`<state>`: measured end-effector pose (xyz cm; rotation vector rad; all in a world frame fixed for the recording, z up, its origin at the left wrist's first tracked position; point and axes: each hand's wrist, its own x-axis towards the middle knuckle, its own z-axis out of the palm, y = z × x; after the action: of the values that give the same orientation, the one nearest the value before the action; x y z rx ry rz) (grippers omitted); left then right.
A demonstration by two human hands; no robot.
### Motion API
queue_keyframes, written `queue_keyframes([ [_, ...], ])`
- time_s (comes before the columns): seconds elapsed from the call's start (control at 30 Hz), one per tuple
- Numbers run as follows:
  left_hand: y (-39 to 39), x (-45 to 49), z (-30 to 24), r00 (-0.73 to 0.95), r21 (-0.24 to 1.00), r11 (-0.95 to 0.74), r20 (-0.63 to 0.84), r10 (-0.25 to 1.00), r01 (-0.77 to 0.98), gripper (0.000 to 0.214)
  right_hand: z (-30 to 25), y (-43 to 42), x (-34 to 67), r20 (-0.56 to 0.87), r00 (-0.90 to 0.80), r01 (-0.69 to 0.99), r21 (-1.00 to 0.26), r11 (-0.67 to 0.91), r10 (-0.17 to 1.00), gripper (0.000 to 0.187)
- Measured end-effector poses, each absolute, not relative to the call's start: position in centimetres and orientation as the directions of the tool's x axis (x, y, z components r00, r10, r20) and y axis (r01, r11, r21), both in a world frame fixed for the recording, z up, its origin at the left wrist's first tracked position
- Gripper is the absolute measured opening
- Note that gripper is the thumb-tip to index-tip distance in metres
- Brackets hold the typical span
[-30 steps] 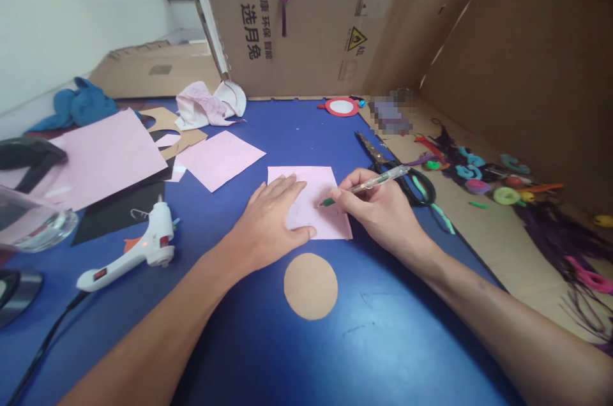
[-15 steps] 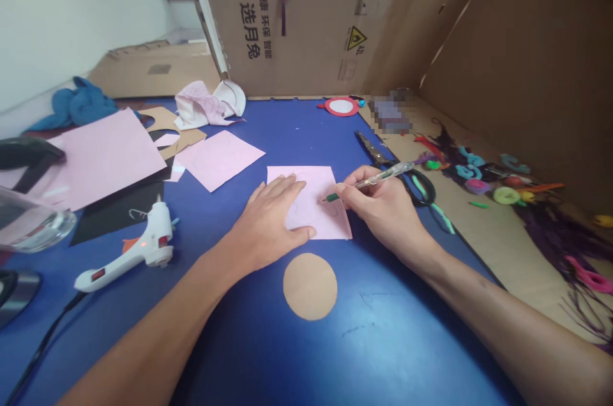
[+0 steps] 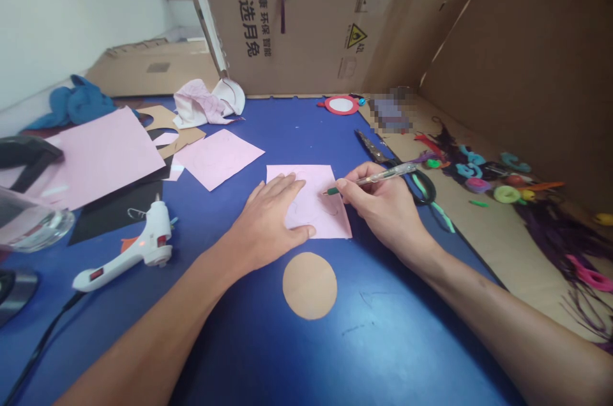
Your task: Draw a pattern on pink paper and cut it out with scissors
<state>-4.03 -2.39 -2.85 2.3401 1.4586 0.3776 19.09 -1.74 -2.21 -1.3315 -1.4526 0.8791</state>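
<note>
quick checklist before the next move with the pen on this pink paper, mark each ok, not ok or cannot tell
1. Left hand lying flat on the pink paper, holding it down: ok.
2. Right hand gripping the pen firmly: ok.
3. Pen tip touching the paper: cannot tell, it sits very close.
4. Drawn lines showing on the paper: ok, but faint.
5. Scissors clear of the paper: ok, they lie beyond the right hand.
6. Tan paper circle apart from the pink paper: ok, it lies just below, not touching.
</note>
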Motion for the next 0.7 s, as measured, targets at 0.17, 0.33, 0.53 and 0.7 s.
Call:
queue_keyframes([
  [0.17, -2.36, -3.99, -2.77, 0.429, 0.435, -0.398, 0.029, 0.903, 0.808, 0.085, -2.28, -1.74, 18.99, 0.170, 0.003, 0.319, -0.934, 0.160, 0.985, 0.025],
  [0.33, -2.38, -3.95, -2.71, 0.430, 0.425, -0.397, 0.021, 0.903, 0.813, 0.086, -2.36, -1.73, 18.96, 0.158, -0.019, 0.313, -0.937, 0.156, 0.987, 0.023],
  [0.53, -2.33, -3.99, -2.86, 0.433, 0.425, -0.407, 0.038, 0.901, 0.809, 0.085, -2.22, -1.69, 18.97, 0.158, -0.039, 0.310, -0.937, 0.162, 0.987, 0.026],
  [0.7, -2.35, -4.03, -2.81, 0.434, 0.429, -0.406, 0.037, 0.900, 0.807, 0.084, -2.31, -1.67, 19.03, 0.159, -0.056, 0.315, -0.934, 0.168, 0.986, 0.028],
])
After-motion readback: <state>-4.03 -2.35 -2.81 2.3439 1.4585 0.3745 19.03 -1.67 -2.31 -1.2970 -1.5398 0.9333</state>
